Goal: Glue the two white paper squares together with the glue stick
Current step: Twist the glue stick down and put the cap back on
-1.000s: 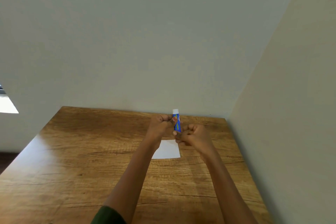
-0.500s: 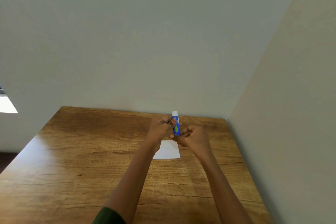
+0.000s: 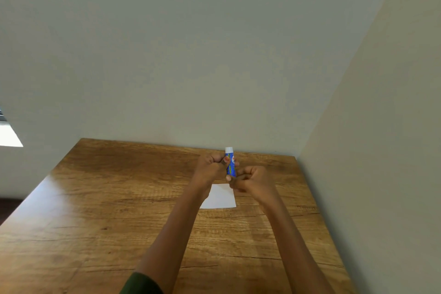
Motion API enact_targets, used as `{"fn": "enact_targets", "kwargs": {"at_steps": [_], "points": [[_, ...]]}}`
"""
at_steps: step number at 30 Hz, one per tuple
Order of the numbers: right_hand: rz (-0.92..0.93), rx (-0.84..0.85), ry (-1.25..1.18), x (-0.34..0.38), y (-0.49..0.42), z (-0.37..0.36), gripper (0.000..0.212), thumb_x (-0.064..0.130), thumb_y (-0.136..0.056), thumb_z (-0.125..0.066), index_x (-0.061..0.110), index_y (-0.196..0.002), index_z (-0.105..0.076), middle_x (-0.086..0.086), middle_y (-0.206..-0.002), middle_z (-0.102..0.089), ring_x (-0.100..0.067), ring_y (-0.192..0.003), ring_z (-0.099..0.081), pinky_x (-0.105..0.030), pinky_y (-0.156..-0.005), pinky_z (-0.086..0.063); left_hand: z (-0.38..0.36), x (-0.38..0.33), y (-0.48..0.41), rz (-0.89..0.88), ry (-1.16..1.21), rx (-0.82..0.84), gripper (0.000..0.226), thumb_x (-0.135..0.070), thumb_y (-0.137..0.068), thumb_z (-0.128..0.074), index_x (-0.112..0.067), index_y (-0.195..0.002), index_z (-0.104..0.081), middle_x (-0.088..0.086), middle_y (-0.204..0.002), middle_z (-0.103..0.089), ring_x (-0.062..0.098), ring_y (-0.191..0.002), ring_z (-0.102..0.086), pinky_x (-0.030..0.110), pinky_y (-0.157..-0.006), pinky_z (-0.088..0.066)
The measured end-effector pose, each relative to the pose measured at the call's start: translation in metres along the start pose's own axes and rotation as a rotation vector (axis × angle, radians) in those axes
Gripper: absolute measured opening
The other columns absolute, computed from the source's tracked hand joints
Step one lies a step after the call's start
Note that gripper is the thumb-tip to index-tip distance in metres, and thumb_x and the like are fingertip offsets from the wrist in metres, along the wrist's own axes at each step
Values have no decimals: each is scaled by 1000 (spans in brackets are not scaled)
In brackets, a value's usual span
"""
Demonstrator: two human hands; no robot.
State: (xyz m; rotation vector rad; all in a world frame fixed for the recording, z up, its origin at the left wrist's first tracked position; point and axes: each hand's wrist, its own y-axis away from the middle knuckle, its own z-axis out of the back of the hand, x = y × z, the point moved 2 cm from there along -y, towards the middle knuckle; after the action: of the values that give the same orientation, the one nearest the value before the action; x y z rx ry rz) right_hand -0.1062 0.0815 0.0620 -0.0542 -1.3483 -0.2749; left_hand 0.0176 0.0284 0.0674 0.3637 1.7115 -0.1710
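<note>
Pale, matte walls meet in a corner at the far right, and pushed into that corner stands a bench [image 3: 95,198] with a warm wood-grain top, its surface streaked with darker bands and carrying a soft sheen along the left side.

Both of the person's bare forearms reach out over it. Between the hands, held upright above the wood, is the glue stick [image 3: 230,162]: a slim cylinder with a glossy blue printed body and a white cap on its upper end. The left hand [image 3: 211,166] is curled around the upper part of the tube, thumb and fingertip pinching it just under the cap. The right hand [image 3: 250,180] is clenched about the lower end, its fingers bunched together so the base of the stick is hidden inside them.

Directly below and a little nearer lies white paper [image 3: 220,197], flat on the bench, crisp-edged and square-cornered; the left wrist covers its left side, and I cannot tell whether it is one sheet or two stacked.

A dark green sleeve [image 3: 139,285] edge shows at the left arm near the bottom.
</note>
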Motion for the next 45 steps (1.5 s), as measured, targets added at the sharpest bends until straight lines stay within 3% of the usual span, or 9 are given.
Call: {"fn": "enact_targets", "kwargs": {"at_steps": [7, 10, 16, 20, 24, 32, 39, 42, 45], "points": [[-150, 403, -328, -1, 0, 2, 31, 11, -93, -52, -9, -116, -58, -16, -109, -68, -31, -107, -65, -33, -89, -56, 0, 0, 1, 27, 60, 95, 18, -6, -91, -53, -7, -87, -71, 6, -84, -74, 13, -78, -70, 21, -64, -55], [-137, 311, -319, 2, 3, 2, 23, 12, -90, -58, -3, -105, -66, -17, -99, -72, -25, -93, -71, -29, -80, -58, -2, -4, 0, 11, 32, 70, 18, -6, -90, -55, -6, -85, -72, 10, -87, -74, 15, -80, -69, 20, -66, -56], [91, -179, 267, -1, 0, -6, 19, 32, -63, -84, 19, -71, -74, -1, -69, -74, -19, -67, -70, -31, -62, -53, -5, 4, -1, 43, 20, -74, 10, -11, -85, -64, -8, -86, -73, 14, -90, -73, 17, -67, -66, 17, -50, -49], [3, 45, 46, -3, -4, 0, 22, 21, -77, -76, 6, -92, -71, -10, -85, -73, -20, -79, -70, -23, -65, -56, 0, 4, -2, 47, 37, -79, 17, -15, -85, -66, -3, -95, -73, 14, -92, -73, 12, -70, -67, 15, -58, -51], [-136, 324, -298, -4, -2, 0, 28, 17, -94, -52, -2, -109, -64, -12, -102, -72, -26, -96, -70, -31, -81, -58, 1, 3, 1, 40, 79, 9, 15, -14, -87, -63, -3, -92, -72, 11, -85, -73, 15, -64, -67, 20, -56, -54], [99, -195, 265, 1, 1, -5, 22, 39, -68, -80, 19, -74, -72, 0, -66, -72, -15, -63, -68, -28, -61, -53, -4, 5, -2, 35, 30, -71, 18, -14, -85, -66, -1, -95, -72, 5, -74, -73, 10, -63, -66, 17, -61, -54], [-108, 302, -320, -1, 4, -2, 27, 20, -97, -48, 2, -108, -65, -10, -102, -73, -26, -95, -70, -31, -84, -57, 2, -1, -2, 29, 106, 32, 14, -11, -89, -59, -7, -86, -71, 7, -85, -74, 14, -70, -69, 22, -61, -55], [-66, 160, -228, 1, 4, -1, 19, 16, -89, -61, 2, -98, -70, -12, -90, -74, -19, -79, -72, -22, -72, -56, 1, -2, -2, 21, 71, 0, 14, -10, -89, -58, -9, -84, -71, 10, -90, -73, 16, -76, -68, 20, -65, -55], [49, -96, 81, 3, 4, 1, 24, 26, -66, -83, 9, -81, -74, -8, -75, -74, -18, -69, -71, -29, -67, -56, -2, 0, -1, 4, 18, -30, 12, -8, -87, -61, -5, -87, -72, 15, -93, -73, 14, -69, -66, 12, -57, -51]]}}
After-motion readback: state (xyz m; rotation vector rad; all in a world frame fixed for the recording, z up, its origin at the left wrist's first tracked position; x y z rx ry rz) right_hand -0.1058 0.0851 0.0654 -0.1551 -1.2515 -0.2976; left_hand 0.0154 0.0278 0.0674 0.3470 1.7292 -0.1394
